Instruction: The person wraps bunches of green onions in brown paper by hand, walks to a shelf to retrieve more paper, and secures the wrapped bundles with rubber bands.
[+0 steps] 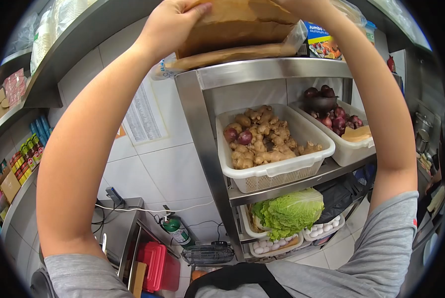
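Observation:
Both my arms reach up to the top of a metal shelf rack (277,68). My left hand (175,22) is closed on the left side of a large brown paper bag (237,32), thumb against the paper. At the top edge of the view, my right hand (307,7) grips the bag's right side; its fingertips are cut off. The bag stands tilted above more flat brown paper (232,55) on the top shelf. Clear plastic (296,37) lies beside the paper. A blue and yellow aluminium foil box (324,39) stands behind my right forearm.
Below are a white basket of ginger (277,173) with a few red onions, and a bin of red onions (354,156). Lower down sit a leafy cabbage (292,211) and trays of eggs (274,244). A green fire extinguisher (177,229) and red container (158,265) stand left.

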The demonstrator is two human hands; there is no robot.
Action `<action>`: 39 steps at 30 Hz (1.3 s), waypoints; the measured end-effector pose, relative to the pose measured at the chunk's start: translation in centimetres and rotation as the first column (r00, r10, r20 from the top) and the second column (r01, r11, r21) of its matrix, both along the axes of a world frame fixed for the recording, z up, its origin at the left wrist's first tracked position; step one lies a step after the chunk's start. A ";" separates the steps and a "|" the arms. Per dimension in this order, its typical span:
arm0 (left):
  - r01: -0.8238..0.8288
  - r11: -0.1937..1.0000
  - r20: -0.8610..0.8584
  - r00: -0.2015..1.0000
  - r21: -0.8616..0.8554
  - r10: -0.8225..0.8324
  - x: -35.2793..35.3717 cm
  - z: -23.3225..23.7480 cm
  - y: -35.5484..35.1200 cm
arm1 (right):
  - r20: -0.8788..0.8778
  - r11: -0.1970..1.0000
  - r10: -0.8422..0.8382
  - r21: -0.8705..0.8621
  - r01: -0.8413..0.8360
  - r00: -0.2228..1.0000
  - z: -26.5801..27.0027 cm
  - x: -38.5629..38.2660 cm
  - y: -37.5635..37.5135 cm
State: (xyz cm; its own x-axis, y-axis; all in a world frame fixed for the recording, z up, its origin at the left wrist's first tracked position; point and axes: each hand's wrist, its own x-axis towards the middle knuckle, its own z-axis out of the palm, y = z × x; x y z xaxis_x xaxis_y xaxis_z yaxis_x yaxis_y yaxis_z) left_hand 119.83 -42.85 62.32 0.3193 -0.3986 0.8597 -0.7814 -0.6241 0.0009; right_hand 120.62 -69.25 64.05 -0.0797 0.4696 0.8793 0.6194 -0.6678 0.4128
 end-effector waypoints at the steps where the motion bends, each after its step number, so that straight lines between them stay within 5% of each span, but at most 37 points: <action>1: 0.095 0.988 0.002 0.995 -0.120 -0.095 0.1 0.1 0.0 | 0.145 0.983 0.180 -0.008 -0.181 0.973 -1.0 -0.8 0.4; 3: 0.145 0.977 -0.061 0.986 -0.154 -0.156 1.1 1.5 1.3 | 0.482 0.943 -0.042 -0.269 0.194 0.875 -3.1 -2.2 0.4; 4: 0.177 0.963 -0.088 0.976 -0.202 -0.197 1.4 2.0 1.6 | 0.479 0.922 -0.049 -0.317 0.225 0.876 -3.5 -1.6 0.5; 7: 0.312 0.909 -0.160 0.918 -0.276 -0.363 1.3 2.5 1.2 | 0.390 0.785 -0.517 -0.140 0.604 0.762 -5.0 2.1 -0.5; 9: 0.214 0.961 -0.096 0.968 -0.177 -0.234 1.4 3.0 1.3 | 0.428 0.860 -0.427 -0.081 0.504 0.797 -5.3 2.3 -0.8; 13: 0.300 0.906 -0.184 0.914 -0.298 -0.363 1.3 2.6 0.7 | 0.545 0.953 -0.247 -0.013 0.302 0.801 -5.0 1.1 -0.8; 14: 0.300 0.907 -0.188 0.913 -0.297 -0.363 1.9 2.7 0.9 | 0.438 0.884 -0.427 0.015 0.468 0.791 -4.9 0.9 -0.7; 17: 0.212 0.976 0.004 0.977 -0.044 -0.212 3.0 2.2 0.6 | 0.289 0.764 -0.585 -0.115 0.634 0.758 -4.2 1.0 -0.5; 18: 0.022 0.999 0.494 0.868 0.047 -0.042 2.3 1.0 -0.1 | 0.366 0.782 -0.567 -0.045 0.622 0.738 -3.9 1.7 -0.4; 19: -0.192 0.981 0.862 0.503 0.031 0.071 1.3 -0.1 -0.6 | 0.365 0.782 -0.566 -0.046 0.622 0.739 -3.5 2.1 -0.6; 20: -0.212 0.908 0.821 0.534 0.361 -0.202 0.8 -0.7 -0.7 | 0.293 0.745 -0.630 -0.030 0.666 0.719 -3.2 1.9 -0.6; 21: -0.342 0.766 0.677 0.718 0.544 -0.161 0.8 -1.5 -0.5 | 0.218 0.704 -0.690 -0.016 0.710 0.690 -2.9 1.9 -0.7; 23: -0.408 0.805 0.390 0.889 0.430 0.242 2.3 -3.5 -1.0 | 0.234 0.706 -0.694 0.037 0.707 0.681 -2.3 3.1 -0.7; 24: -0.569 0.720 0.346 0.820 0.399 0.456 2.5 -2.9 -1.0 | 0.176 0.677 -0.730 0.046 0.735 0.661 -2.1 3.4 -0.3; 25: -0.570 0.719 0.348 0.819 0.397 0.456 2.6 -2.7 -0.9 | 0.115 0.646 -0.762 0.053 0.762 0.637 -1.8 3.6 0.0; 27: -0.428 0.753 -0.070 0.846 0.499 0.528 2.4 -2.5 -0.7 | 0.087 0.618 -0.786 0.054 0.784 0.613 -1.5 3.6 0.6; 28: -0.417 0.725 -0.123 0.817 0.548 0.563 2.4 -1.8 -0.8 | 0.056 0.591 -0.806 0.051 0.805 0.589 -1.4 3.5 0.9; 32: -0.392 0.841 -0.095 0.886 0.373 0.455 2.0 -2.8 -1.3 | 0.357 0.753 -0.654 0.214 0.622 0.668 -0.9 2.7 -0.2; 34: -0.365 0.891 -0.010 0.924 0.269 0.381 2.3 -3.4 -0.7 | 0.444 0.743 -0.646 0.177 0.646 0.622 -1.0 2.3 -0.9; 35: -0.320 0.932 0.088 0.947 0.172 0.309 2.6 -3.7 -0.5 | 0.525 0.726 -0.633 0.147 0.672 0.569 -1.1 2.0 -0.9; 36: -0.087 0.978 -0.041 0.994 0.190 0.097 2.9 -2.9 0.0 | 0.451 0.687 -0.684 0.133 0.714 0.574 -1.5 1.8 -0.8; 38: -0.317 0.928 -0.038 0.943 0.198 0.330 1.7 -1.3 1.8 | 0.391 0.647 -0.727 0.114 0.754 0.565 -1.9 1.4 -0.6; 39: -0.367 0.928 -0.179 0.910 0.069 0.373 2.7 -0.6 3.9 | 0.325 0.608 -0.767 0.090 0.789 0.554 -2.2 1.3 -0.7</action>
State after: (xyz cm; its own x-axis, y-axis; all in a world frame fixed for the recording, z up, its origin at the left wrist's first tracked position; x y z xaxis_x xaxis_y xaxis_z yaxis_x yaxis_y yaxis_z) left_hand 122.49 -38.95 61.73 0.6022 -0.2482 0.7588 -0.4820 -0.8707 0.0977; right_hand 121.94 -69.95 61.89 0.0923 0.5281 0.8441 -0.2937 -0.7956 0.5299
